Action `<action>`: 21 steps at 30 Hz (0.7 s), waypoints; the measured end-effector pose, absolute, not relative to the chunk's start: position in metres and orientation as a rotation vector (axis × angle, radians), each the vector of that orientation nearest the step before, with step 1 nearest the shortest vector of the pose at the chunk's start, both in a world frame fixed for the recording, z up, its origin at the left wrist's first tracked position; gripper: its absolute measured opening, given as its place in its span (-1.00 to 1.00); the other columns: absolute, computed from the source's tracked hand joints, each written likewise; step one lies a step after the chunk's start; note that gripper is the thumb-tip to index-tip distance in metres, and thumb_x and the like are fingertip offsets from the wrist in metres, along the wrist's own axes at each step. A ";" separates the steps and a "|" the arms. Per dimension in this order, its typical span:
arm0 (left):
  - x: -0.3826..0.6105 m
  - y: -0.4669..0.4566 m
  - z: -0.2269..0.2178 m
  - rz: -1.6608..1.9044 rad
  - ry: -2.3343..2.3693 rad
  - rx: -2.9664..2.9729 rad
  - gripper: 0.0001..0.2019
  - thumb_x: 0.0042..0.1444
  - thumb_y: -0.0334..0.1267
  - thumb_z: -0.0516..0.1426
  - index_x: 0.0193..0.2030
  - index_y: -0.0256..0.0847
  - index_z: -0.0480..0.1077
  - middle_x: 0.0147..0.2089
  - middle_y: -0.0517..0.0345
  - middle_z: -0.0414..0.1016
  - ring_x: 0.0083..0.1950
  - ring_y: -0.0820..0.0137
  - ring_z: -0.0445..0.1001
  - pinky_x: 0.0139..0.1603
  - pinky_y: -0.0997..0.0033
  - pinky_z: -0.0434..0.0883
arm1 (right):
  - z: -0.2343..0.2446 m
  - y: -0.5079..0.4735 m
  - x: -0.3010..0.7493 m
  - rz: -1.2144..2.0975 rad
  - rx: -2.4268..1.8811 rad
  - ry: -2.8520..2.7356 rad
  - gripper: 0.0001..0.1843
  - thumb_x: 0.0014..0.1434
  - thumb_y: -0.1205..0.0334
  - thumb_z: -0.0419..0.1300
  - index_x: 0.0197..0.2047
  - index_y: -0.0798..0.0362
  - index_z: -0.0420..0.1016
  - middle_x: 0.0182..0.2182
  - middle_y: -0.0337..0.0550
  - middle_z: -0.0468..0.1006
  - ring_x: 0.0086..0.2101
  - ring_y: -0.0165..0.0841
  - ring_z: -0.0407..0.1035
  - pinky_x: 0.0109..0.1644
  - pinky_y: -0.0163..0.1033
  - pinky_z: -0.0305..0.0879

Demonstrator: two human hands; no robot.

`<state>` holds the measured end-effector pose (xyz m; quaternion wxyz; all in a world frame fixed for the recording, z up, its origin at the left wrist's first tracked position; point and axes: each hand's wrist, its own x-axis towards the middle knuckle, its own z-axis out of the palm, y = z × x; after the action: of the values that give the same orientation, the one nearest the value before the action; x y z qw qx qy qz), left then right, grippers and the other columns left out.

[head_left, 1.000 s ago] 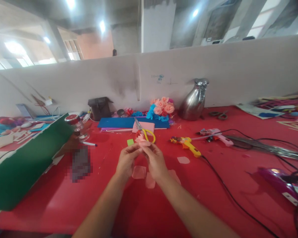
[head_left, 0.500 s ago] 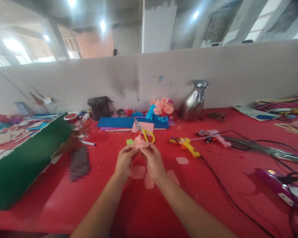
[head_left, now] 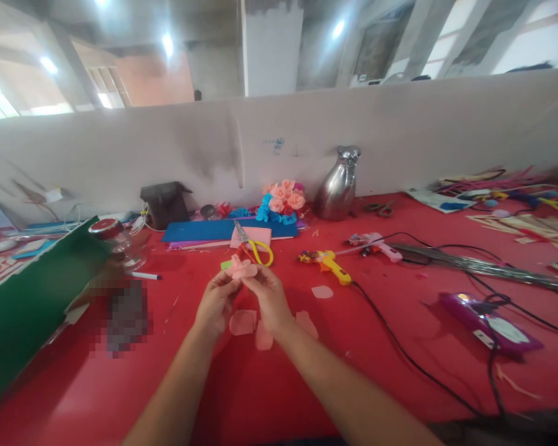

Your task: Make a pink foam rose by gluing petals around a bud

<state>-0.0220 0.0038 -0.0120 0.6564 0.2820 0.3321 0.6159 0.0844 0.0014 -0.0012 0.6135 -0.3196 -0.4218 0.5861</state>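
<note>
Between the fingertips of both hands is a pink paper flower point(head_left: 242, 268), held up above the red table. My left hand point(head_left: 218, 300) pinches it from the left, and my right hand point(head_left: 267, 297) grips its right side with thumb and fingers. Cut pink petals lie below the hands: one petal point(head_left: 243, 323) on the left, another petal point(head_left: 263, 335) in the middle and a third point(head_left: 306, 324) partly behind my right wrist. One more loose petal point(head_left: 322, 292) rests farther right. Just beyond the flower lie yellow-handled scissors point(head_left: 260, 251) on pink paper point(head_left: 263, 236).
A yellow glue gun point(head_left: 332, 266) and a pink glue gun point(head_left: 376, 245) lie to the right, with cords trailing to a purple power strip point(head_left: 488, 325). A steel jug point(head_left: 338, 186) stands behind, beside a flower bunch point(head_left: 283, 201). On the left are a green board point(head_left: 37, 316) and a glass jar point(head_left: 121, 244).
The whole scene has shifted left in view as the head turned right. Both hands still hold the pink flower, whose petals now appear turned slightly rightward.
</note>
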 end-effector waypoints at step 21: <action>-0.035 0.011 -0.015 1.348 0.599 0.707 -0.74 -0.22 -0.48 0.27 -0.31 -0.23 0.48 -0.22 0.12 0.54 -0.21 0.45 0.46 -0.10 0.44 0.33 | -0.003 0.005 0.091 1.563 -0.573 -1.002 -0.82 -0.06 0.36 0.22 -0.33 -0.01 0.55 -0.36 -0.27 0.55 -0.31 -0.39 0.35 -0.18 -0.29 0.22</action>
<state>-0.0351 0.0107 -0.0149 0.6837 0.3154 0.2672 0.6014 0.0907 0.0049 -0.0027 0.5640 -0.2433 -0.4257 0.6644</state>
